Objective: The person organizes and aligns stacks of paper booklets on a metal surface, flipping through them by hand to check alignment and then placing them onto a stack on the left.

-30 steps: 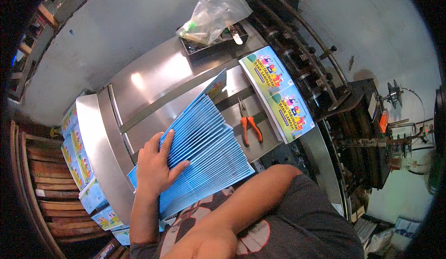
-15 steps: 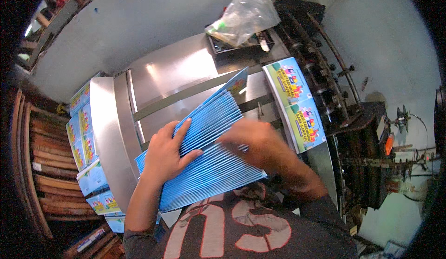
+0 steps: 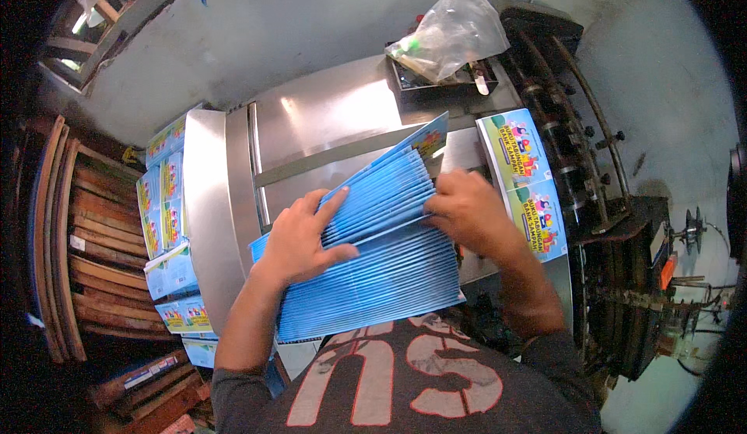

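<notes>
A fanned row of blue booklets (image 3: 373, 278) lies in front of me, their folded edges overlapping. My left hand (image 3: 302, 239) rests on the fan's left side with thumb and fingers spread, pressing on the upper part. At the right edge of the fan, my right hand (image 3: 469, 210) pinches the edge of one booklet, which is slightly lifted; a dark gap shows beneath it. Toward the far end the fan stands steeper, and a printed cover (image 3: 430, 134) shows there. The right fingertips are partly hidden.
A metal table (image 3: 327, 115) lies beyond the fan. Printed booklets (image 3: 523, 177) are stacked at right, and more stacks (image 3: 161, 204) stand left of a curved metal panel (image 3: 205, 201). A plastic bag (image 3: 455, 33) sits on a black tray (image 3: 436, 88). Dark machinery (image 3: 576, 131) flanks the right; wooden boards (image 3: 109, 239) the left.
My right hand, blurred before over the fan's right side, now pinches a booklet's edge and raises it slightly. My left hand stays on the fan. The whole view has shifted.
</notes>
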`<action>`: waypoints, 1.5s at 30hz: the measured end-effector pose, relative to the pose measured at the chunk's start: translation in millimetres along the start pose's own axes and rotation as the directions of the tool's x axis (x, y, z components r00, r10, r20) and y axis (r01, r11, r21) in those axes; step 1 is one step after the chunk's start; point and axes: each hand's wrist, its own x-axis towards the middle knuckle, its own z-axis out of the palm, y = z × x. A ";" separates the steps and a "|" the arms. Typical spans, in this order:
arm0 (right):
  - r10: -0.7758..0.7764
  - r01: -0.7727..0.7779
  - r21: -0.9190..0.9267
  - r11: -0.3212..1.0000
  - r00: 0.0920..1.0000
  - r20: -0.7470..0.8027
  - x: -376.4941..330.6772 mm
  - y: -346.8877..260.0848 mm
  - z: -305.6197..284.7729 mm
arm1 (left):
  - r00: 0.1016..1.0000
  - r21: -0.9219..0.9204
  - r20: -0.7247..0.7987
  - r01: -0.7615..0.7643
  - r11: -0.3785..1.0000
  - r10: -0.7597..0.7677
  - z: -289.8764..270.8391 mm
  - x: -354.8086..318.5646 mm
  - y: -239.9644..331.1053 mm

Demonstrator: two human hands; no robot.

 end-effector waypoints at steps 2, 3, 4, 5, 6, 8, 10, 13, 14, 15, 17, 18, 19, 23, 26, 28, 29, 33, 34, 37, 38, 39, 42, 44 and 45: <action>0.127 -0.047 0.406 0.913 0.977 -0.171 2.4 16.3 -28.3 | 0.999 -0.271 -0.024 0.018 0.962 -0.025 -2.4 -4.3 -15.2; 0.181 0.047 0.588 0.808 0.929 -0.323 3.1 29.6 -50.4 | 0.995 -0.353 0.021 0.100 0.930 -0.099 -9.3 -3.3 -12.9; 0.369 -0.119 0.579 0.807 0.867 -0.336 3.0 37.8 -71.0 | 0.997 -0.247 -0.017 0.068 0.967 -0.074 -3.8 -6.8 -21.5; 0.401 -0.128 0.492 0.861 0.766 -0.503 12.2 52.9 -87.9 | 0.998 -0.136 -0.046 0.035 0.990 -0.042 5.2 -9.3 -33.2; 0.533 -0.210 0.556 0.804 0.667 -0.520 30.7 58.3 -97.0 | 0.992 -0.216 -0.040 0.111 0.970 -0.122 5.1 -6.1 -29.9; 0.585 -0.162 0.606 0.779 0.536 -0.608 74.9 70.1 -86.1 | 0.985 -0.245 -0.057 0.143 0.959 -0.162 2.0 1.2 -18.7; 0.497 -0.120 0.549 0.827 0.612 -0.615 116.2 76.6 -54.2 | 0.988 -0.136 -0.111 0.091 0.986 -0.107 1.0 2.6 -9.4; 0.499 -0.122 0.909 0.400 0.861 -0.104 168.3 108.6 23.6 | 0.996 -0.053 -0.003 0.092 0.994 -0.093 3.5 0.4 5.9; 0.388 -0.271 0.845 0.461 0.918 0.083 175.7 99.6 32.3 | 0.995 -0.027 0.021 0.098 0.995 -0.098 7.2 -7.1 4.9; 0.330 -0.351 0.666 0.658 0.930 0.164 174.8 118.8 57.0 | 0.990 -0.019 0.050 0.130 0.991 -0.129 8.3 -5.4 12.9; 0.262 -0.314 0.214 0.925 0.935 0.238 164.3 79.4 37.5 | 0.985 -0.011 0.016 0.175 0.985 -0.175 8.9 -15.6 10.6; 0.274 -0.316 0.190 0.929 0.937 0.217 148.9 72.3 24.1 | 0.983 -0.009 0.003 0.181 0.983 -0.181 9.9 -17.8 11.5; 0.233 -0.304 0.374 0.876 0.947 0.223 134.5 83.9 11.8 | 0.983 -0.010 -0.007 0.186 0.983 -0.186 10.5 -19.9 13.5; 0.345 -0.479 0.814 0.329 0.863 0.369 72.6 118.2 1.5 | 0.979 -0.018 -0.013 0.204 0.979 -0.204 7.7 -16.6 12.3; 0.337 -0.545 0.774 0.323 0.830 0.444 36.7 122.5 59.1 | 0.964 -0.135 0.061 0.266 0.955 -0.260 -12.8 -17.2 14.3; 0.257 -0.429 0.899 0.085 0.881 0.397 17.5 111.3 83.6 | 0.905 -0.269 0.219 0.416 0.869 -0.366 -32.3 -29.7 -12.0; 0.217 -0.357 0.933 -0.045 0.908 0.358 10.1 102.4 94.1 | 0.833 -0.320 0.348 0.536 0.781 -0.429 -46.0 -43.5 -34.3; 0.416 -0.175 0.949 -0.261 0.867 0.274 -1.6 48.4 114.4 | 0.906 -0.970 -0.037 -0.134 -0.201 -0.422 28.8 -115.6 -105.8; 0.516 -0.174 0.974 0.144 0.853 0.076 -13.9 55.3 147.9 | 0.866 -0.982 -0.108 -0.169 -0.081 -0.489 38.9 -100.4 -92.8; 0.460 0.003 0.989 -0.146 0.886 0.065 -4.2 2.6 110.6 | 0.769 -0.971 -0.219 -0.235 0.052 -0.601 53.0 -89.5 -54.1; 0.441 -0.027 0.992 -0.122 0.894 0.078 -10.4 6.0 107.0 | 0.794 -0.971 -0.237 -0.179 0.158 -0.559 52.7 -89.9 -58.8; 0.417 -0.064 0.993 -0.101 0.903 0.100 -17.9 8.9 102.9 | 0.815 -0.958 -0.247 -0.122 0.261 -0.524 50.2 -95.4 -64.1; 0.358 -0.226 0.974 0.030 0.912 0.201 -27.2 28.3 108.5 | 0.832 -0.949 -0.218 -0.058 0.311 -0.510 55.0 -106.6 -75.7; 0.399 -0.251 0.966 -0.064 0.881 0.256 -23.2 26.8 102.8 | 0.852 -0.965 -0.223 -0.127 0.228 -0.473 58.8 -114.6 -79.6; 0.419 -0.211 0.972 -0.106 0.877 0.236 -21.1 25.4 108.9 | 0.858 -0.969 -0.245 -0.226 0.095 -0.452 52.4 -106.2 -66.0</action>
